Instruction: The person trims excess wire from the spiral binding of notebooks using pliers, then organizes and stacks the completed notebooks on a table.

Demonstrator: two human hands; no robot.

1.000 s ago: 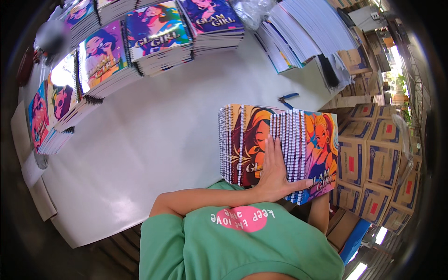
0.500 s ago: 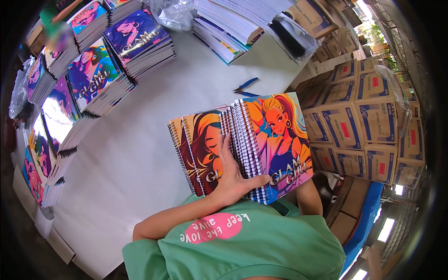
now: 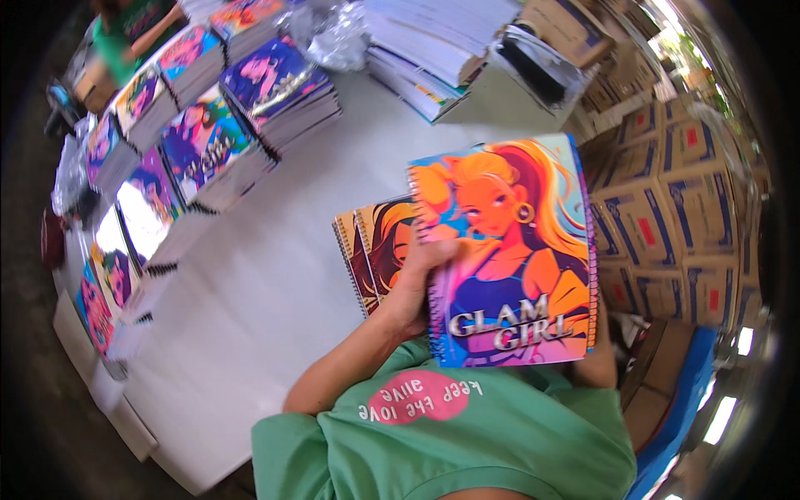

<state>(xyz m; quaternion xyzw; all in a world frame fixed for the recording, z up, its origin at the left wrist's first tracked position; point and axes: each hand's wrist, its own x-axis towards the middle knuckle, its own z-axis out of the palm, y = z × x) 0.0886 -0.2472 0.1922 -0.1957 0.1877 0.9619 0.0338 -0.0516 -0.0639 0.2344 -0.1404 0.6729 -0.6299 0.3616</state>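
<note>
White table here, with piles of spiral notebooks along the far left and cardboard boxes stacked off to the right. From the head view, the left hand is wrapped around the spiral edge of a notebook, held upright with its long side running near to far, more notebooks fanned behind. The right hand is hidden behind the cover, so can't tell its grip.

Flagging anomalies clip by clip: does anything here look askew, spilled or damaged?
Nothing spilled or damaged. The left hand grips a fanned bunch of spiral notebooks above the white table; the notebook stacks behind sit fairly neat.
</note>
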